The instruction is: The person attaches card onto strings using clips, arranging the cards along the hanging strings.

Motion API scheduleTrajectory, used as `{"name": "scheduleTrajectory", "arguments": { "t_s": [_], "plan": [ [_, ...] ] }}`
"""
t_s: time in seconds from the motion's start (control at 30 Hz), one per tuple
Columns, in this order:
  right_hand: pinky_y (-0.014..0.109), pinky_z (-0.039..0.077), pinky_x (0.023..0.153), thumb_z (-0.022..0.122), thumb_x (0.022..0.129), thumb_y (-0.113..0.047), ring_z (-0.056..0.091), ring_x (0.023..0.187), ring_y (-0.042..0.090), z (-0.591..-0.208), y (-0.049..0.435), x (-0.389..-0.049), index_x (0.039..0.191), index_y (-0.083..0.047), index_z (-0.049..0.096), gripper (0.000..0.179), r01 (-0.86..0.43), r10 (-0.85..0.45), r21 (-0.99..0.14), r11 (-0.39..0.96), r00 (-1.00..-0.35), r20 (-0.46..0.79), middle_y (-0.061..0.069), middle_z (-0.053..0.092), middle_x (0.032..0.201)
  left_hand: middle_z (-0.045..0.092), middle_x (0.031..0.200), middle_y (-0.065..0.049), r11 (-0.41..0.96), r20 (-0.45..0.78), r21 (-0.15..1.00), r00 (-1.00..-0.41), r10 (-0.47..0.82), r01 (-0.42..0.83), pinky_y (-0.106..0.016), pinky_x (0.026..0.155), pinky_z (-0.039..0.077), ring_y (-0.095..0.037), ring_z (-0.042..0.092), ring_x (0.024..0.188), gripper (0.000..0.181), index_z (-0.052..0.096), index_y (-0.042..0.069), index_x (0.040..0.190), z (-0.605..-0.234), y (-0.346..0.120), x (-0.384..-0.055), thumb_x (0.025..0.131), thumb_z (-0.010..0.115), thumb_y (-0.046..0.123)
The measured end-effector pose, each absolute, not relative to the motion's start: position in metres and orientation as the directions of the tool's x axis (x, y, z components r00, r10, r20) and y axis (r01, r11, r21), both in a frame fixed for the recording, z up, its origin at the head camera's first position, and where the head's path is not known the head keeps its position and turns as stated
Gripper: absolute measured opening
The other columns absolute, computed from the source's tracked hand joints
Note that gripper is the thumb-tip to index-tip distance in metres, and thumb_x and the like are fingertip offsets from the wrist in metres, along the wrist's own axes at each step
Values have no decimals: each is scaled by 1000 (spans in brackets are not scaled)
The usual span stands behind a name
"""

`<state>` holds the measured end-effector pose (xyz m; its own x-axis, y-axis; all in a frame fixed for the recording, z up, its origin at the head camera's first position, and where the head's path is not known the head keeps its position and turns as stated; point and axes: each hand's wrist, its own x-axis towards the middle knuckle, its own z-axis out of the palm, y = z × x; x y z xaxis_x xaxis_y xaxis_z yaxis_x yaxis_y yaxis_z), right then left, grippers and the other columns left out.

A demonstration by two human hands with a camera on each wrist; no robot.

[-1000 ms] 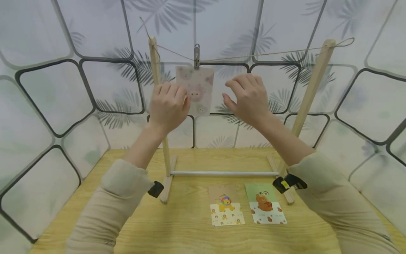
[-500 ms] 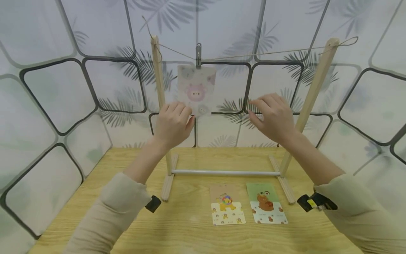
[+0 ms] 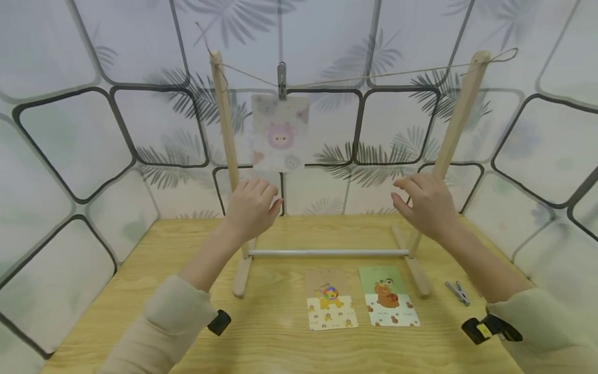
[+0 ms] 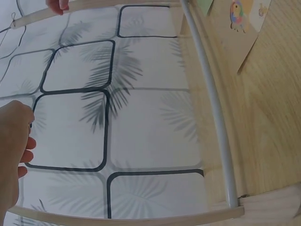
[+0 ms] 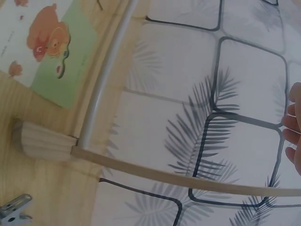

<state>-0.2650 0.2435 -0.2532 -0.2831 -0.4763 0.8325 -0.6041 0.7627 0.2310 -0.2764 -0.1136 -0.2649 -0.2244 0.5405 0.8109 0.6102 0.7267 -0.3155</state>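
Observation:
A card with a pink cartoon animal (image 3: 280, 134) hangs from a string (image 3: 374, 77), held at its top edge by a metal clip (image 3: 282, 82). Below this card, in front of the left post, my left hand (image 3: 252, 208) is raised, fingers loosely bent around nothing. My right hand (image 3: 426, 203) hovers before the right post, likewise holding nothing, with thumb and fingers apart. Both hands show at the outer edges of their own wrist views. On the table lie a lion card (image 3: 331, 306) and a green bear card (image 3: 388, 297), side by side.
The string runs between a left wooden post (image 3: 226, 119) and a right wooden post (image 3: 460, 114), joined low down by a white rod (image 3: 327, 253). Another metal clip (image 3: 459, 292) lies on the table, right of the stand's foot (image 3: 419, 275). A patterned curtain closes the back and sides.
Both hands have come down from beside the hanging card, the right one also moving out to the right. The clip on the table has come into sight. The card stays hanging.

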Motion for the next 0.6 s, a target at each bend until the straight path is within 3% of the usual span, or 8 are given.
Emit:
{"name": "scheduleTrajectory", "arguments": {
  "t_s": [0.2,0.6],
  "plan": [
    [49,40,61,65,73,-10,56,70,37,-273,268,-260,85,2,65,17,-535,-427,182,825,-379,821,16,62,76,59,74,-8,737,771,-313,-293,566,599,-39,64,45,-27,57,72,16,59,3,80,-282,-112,-272,76,71,12],
    [46,42,53,69,74,-15,57,67,34,-301,315,-242,91,5,65,26,-341,-323,107,934,-676,662,15,61,74,62,79,-7,749,684,-270,-427,591,605,-37,64,48,-24,60,73,22,61,3,87,-319,-99,-273,77,72,20]
  ]
}}
